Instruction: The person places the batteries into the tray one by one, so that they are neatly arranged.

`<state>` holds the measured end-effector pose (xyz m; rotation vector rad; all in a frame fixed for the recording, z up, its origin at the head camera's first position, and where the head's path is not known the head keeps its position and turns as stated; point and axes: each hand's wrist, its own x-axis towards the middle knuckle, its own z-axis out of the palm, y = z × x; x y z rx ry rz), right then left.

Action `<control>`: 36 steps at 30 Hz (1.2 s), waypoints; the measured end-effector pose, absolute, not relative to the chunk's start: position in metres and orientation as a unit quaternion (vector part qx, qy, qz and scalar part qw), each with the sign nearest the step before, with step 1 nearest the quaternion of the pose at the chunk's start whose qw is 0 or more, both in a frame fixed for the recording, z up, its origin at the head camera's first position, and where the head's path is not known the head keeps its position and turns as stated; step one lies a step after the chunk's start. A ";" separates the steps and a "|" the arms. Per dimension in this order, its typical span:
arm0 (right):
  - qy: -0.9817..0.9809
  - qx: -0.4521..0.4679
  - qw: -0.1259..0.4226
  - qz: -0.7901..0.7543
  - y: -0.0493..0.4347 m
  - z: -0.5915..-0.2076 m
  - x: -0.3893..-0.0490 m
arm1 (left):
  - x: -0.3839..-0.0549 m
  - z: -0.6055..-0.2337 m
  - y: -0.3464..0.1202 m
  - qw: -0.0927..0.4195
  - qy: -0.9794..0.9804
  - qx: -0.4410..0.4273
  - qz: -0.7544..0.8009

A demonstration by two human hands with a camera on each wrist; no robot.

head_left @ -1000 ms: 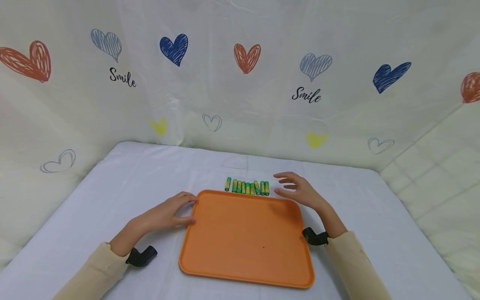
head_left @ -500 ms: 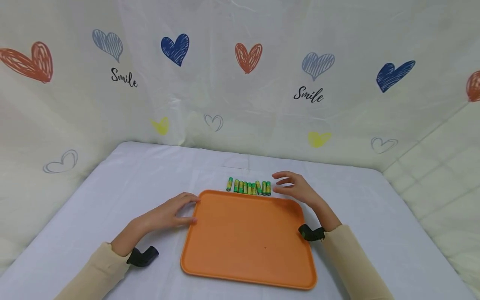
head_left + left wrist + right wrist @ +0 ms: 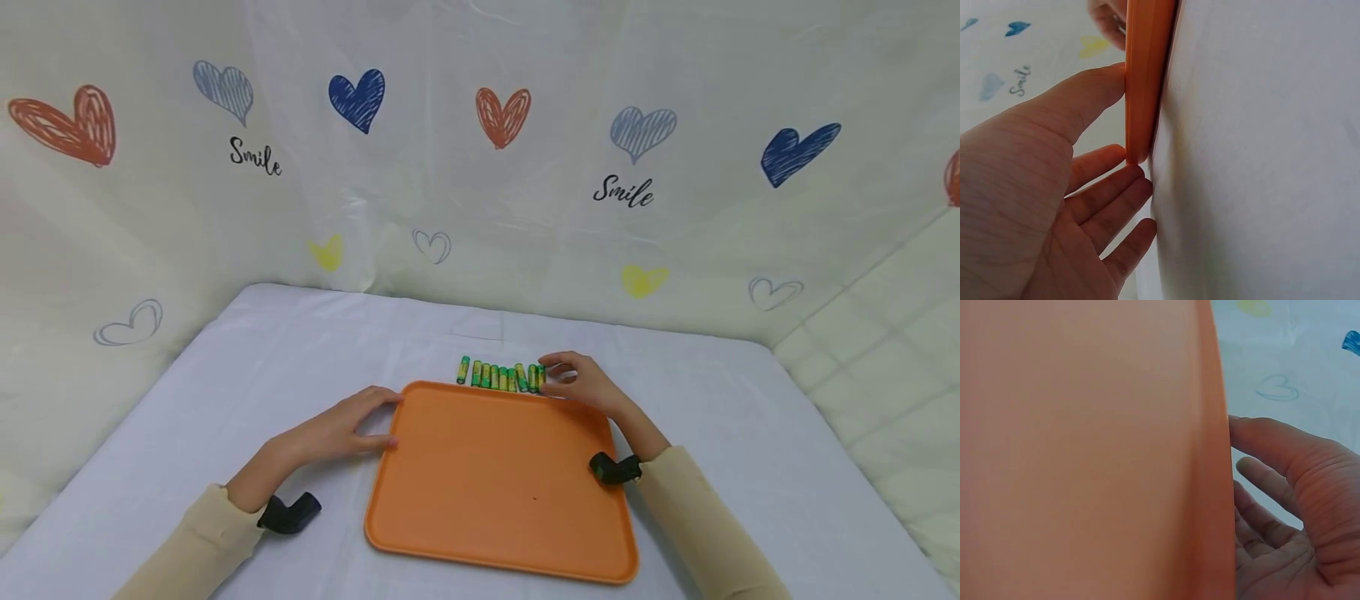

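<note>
Several green and yellow batteries (image 3: pixel 494 377) stand side by side in a row just beyond the far edge of an orange tray (image 3: pixel 502 492). My left hand (image 3: pixel 348 427) lies at the tray's far left corner, with thumb and fingertips touching its rim. In the left wrist view the fingers of my left hand (image 3: pixel 1079 181) are spread along that edge. My right hand (image 3: pixel 588 385) is at the row's right end, thumb and fingers apart around the rightmost battery (image 3: pixel 542 377). In the right wrist view the tray rim (image 3: pixel 1213 487) hides the fingertips and the batteries.
A white cloth (image 3: pixel 315 333) covers the table under the tray. Behind it hangs a pale backdrop (image 3: pixel 420 167) printed with hearts and "Smile". Black wrist mounts (image 3: pixel 288 512) sit on both forearms, the right one over the tray's right edge.
My right hand has moved left and slightly nearer, so its fingers now reach the rightmost battery. My left hand stays at the tray's edge. The whole head view has shifted a little.
</note>
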<state>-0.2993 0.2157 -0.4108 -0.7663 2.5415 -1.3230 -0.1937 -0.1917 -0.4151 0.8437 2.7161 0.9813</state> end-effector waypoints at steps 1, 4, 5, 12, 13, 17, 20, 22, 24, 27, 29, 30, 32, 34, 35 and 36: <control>0.856 -0.257 0.086 -0.441 0.215 -0.411 -0.299 | -0.194 -0.415 -0.192 0.067 0.901 0.279 0.325; 0.858 -0.257 0.086 -0.436 0.215 -0.410 -0.299 | -0.194 -0.415 -0.191 0.068 0.901 0.278 0.325; 0.859 -0.257 0.086 -0.434 0.215 -0.410 -0.299 | -0.194 -0.415 -0.191 0.068 0.901 0.278 0.326; 0.867 -0.251 0.097 -0.419 0.215 -0.410 -0.300 | -0.194 -0.415 -0.191 0.070 0.901 0.276 0.328; 0.868 -0.249 0.100 -0.417 0.214 -0.409 -0.300 | -0.194 -0.415 -0.191 0.069 0.900 0.277 0.328; 0.871 -0.240 0.107 -0.414 0.214 -0.406 -0.298 | -0.194 -0.415 -0.191 0.064 0.899 0.282 0.328; 0.873 -0.242 0.107 -0.409 0.214 -0.406 -0.298 | -0.194 -0.415 -0.192 0.064 0.899 0.282 0.328; 0.874 -0.245 0.104 -0.406 0.214 -0.406 -0.299 | -0.194 -0.415 -0.192 0.065 0.900 0.281 0.328; 0.876 -0.249 0.100 -0.402 0.214 -0.406 -0.300 | -0.193 -0.415 -0.192 0.067 0.900 0.278 0.329; 0.875 -0.252 0.096 -0.402 0.215 -0.407 -0.301 | -0.193 -0.415 -0.192 0.069 0.901 0.274 0.330; 0.874 -0.252 0.094 -0.404 0.215 -0.408 -0.301 | -0.193 -0.415 -0.192 0.070 0.900 0.273 0.331; 0.874 -0.252 0.093 -0.404 0.216 -0.409 -0.301 | -0.193 -0.415 -0.192 0.071 0.901 0.273 0.331; 0.875 -0.249 0.093 -0.405 0.216 -0.410 -0.301 | -0.193 -0.415 -0.192 0.071 0.900 0.273 0.331; 0.876 -0.246 0.091 -0.404 0.216 -0.410 -0.301 | -0.193 -0.416 -0.193 0.072 0.901 0.272 0.331; 0.877 -0.244 0.090 -0.403 0.216 -0.410 -0.301 | -0.193 -0.416 -0.193 0.073 0.901 0.271 0.330; 0.878 -0.242 0.089 -0.402 0.216 -0.409 -0.301 | -0.193 -0.416 -0.193 0.074 0.902 0.270 0.330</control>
